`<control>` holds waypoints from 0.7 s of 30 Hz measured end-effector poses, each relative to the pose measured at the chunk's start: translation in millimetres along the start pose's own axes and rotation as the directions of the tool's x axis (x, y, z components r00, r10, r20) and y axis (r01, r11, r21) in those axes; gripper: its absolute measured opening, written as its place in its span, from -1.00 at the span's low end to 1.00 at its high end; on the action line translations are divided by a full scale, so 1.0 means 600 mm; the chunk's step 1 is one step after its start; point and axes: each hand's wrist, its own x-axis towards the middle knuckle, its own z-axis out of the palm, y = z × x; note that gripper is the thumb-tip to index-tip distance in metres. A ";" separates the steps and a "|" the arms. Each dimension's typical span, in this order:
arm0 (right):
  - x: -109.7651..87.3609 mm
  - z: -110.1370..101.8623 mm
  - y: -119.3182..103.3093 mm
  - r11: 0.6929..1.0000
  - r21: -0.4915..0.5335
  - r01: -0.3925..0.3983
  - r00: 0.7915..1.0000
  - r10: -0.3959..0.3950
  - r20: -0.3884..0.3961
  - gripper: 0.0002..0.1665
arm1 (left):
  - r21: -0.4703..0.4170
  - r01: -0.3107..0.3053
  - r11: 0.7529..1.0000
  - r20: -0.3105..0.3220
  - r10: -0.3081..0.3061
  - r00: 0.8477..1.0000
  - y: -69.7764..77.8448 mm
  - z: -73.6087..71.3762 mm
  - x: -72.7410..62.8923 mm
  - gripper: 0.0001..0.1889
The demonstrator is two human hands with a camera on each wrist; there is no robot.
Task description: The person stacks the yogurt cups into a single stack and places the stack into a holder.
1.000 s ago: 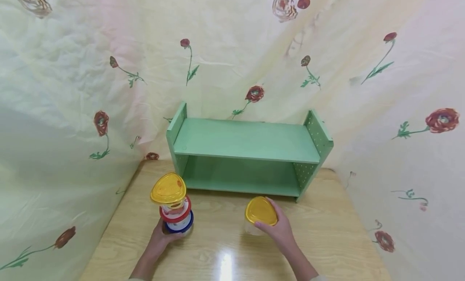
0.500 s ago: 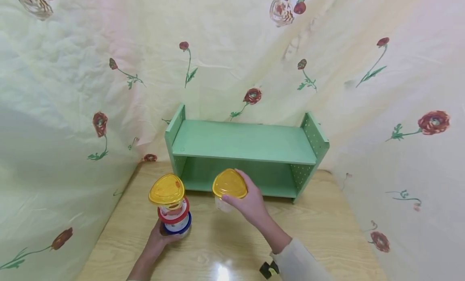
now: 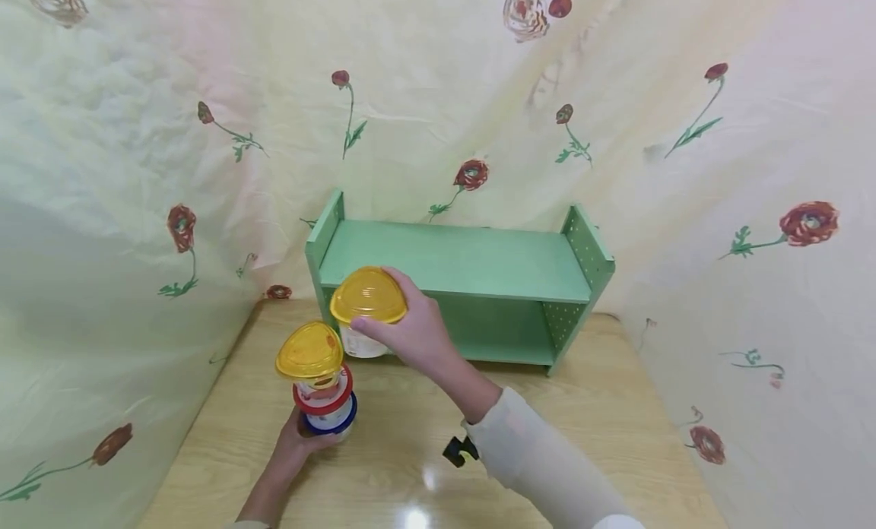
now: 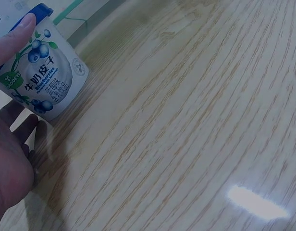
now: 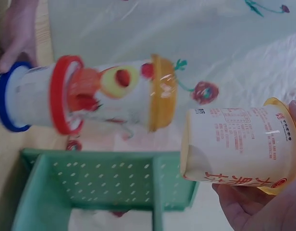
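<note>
A stack of lidded tubs stands on the wooden table at the left in the head view. At its base is a blueberry yogurt tub with a blue lid (image 4: 49, 79); above it sits a red-lidded tub (image 3: 322, 405), topped by a fruit-printed tub with a yellow lid (image 3: 311, 353). My left hand (image 3: 299, 442) grips the bottom tub, thumb over the lid's edge and fingers behind. Raised beside the stack's top, a second yellow-lidded tub (image 5: 239, 144) is held by my right hand (image 3: 413, 325), a gap showing between it and the stack in the right wrist view.
A green two-tier shelf (image 3: 452, 263) with perforated right side stands behind the tubs, its left end close to them. Flower-printed cloth (image 3: 424, 118) hangs behind and along both sides. The table (image 3: 547, 422) extends in front of the shelf.
My right hand has carried its yellow-lidded tub up off the table and leftward, from the right of the table to beside the stack's top. The left hand stays on the bottom tub.
</note>
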 end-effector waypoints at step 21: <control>0.039 0.104 -0.057 0.996 -0.084 0.023 0.995 -0.015 0.102 0.07 | 0.011 0.002 1.000 0.011 -0.002 1.000 0.001 -0.003 0.003 0.07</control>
